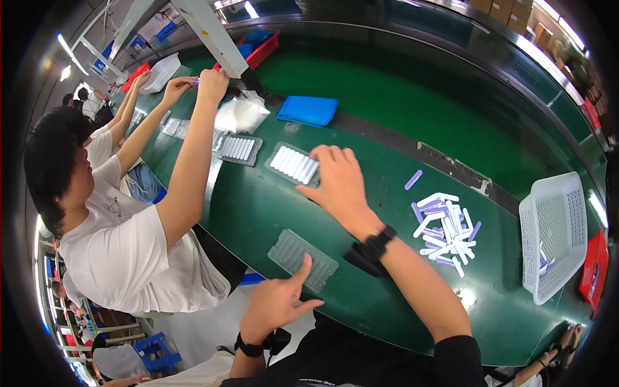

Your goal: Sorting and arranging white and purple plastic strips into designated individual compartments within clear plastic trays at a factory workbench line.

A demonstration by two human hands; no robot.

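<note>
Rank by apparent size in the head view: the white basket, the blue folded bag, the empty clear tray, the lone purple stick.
1. White basket, largest.
2. Blue folded bag and empty clear tray: alike; the tray lies nearer the camera, so unranked.
3. Lone purple stick, smallest.

Right hand [338, 184] on filled tray [293, 164], left hand [276, 303] touching empty tray [302, 259]; loose sticks [445, 229] on green belt [258, 206]

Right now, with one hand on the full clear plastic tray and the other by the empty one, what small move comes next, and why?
Probably slide the filled clear plastic tray onward along the green belt. The right hand rests on its near end and its slots look full of white sticks, while the left hand touches the empty ribbed clear tray, ready beside the loose pile of white and purple sticks.
</note>
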